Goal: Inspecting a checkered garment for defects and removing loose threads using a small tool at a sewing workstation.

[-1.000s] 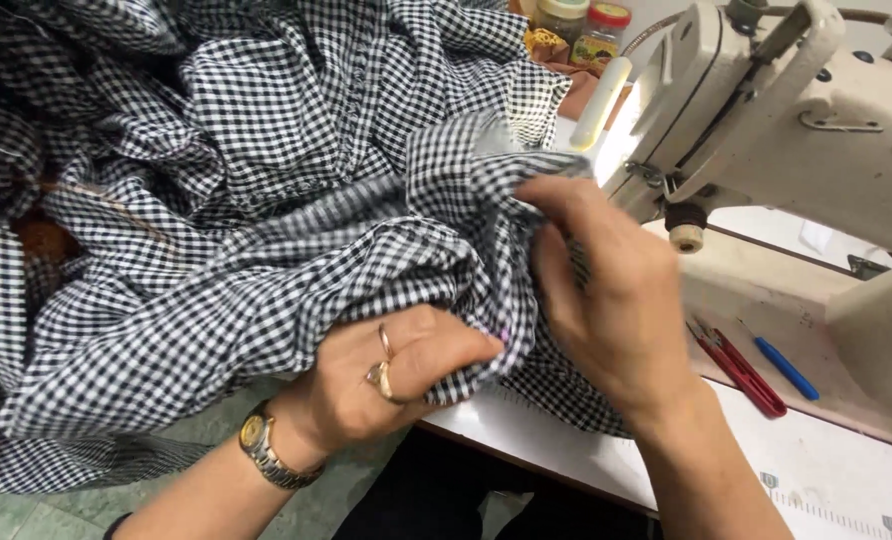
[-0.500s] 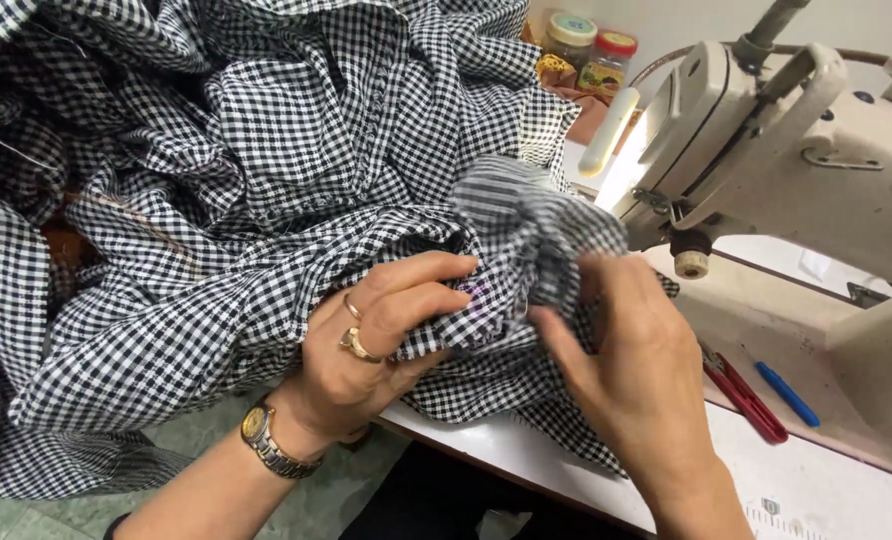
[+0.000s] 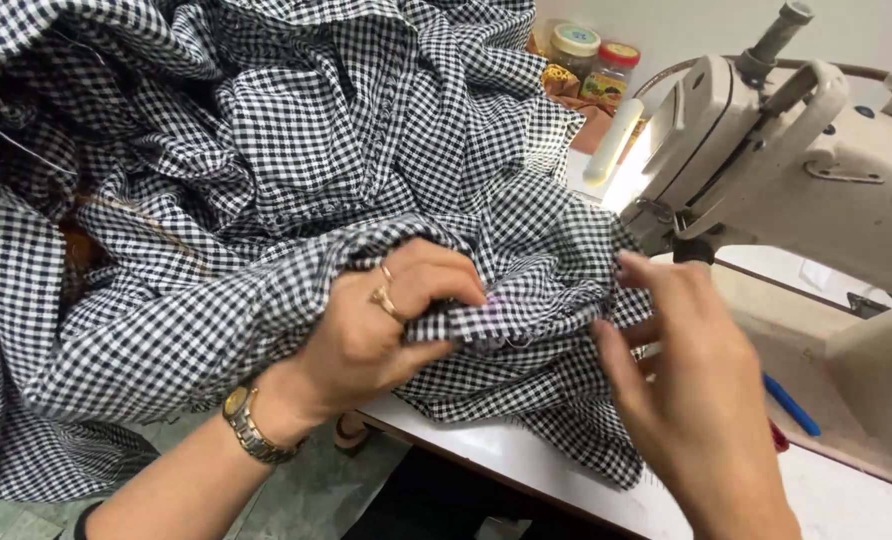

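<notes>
In the head view, the left hand is closed on a fold of the black-and-white checked fabric, which lies heaped over the white table just beside the sewing machine. The right hand is open, its fingertips touching the fabric edge. I think the pinched fold could slip, because the heavy heap pulls it away.

The left hand comes in from the lower left with the forearm angled upward, its fingers curled in and pinched closed, a ring on one finger and a gold watch at the wrist. The right hand reaches in from the lower right, back toward the camera, fingers spread and loosely extended to the left, gripping nothing.
</notes>
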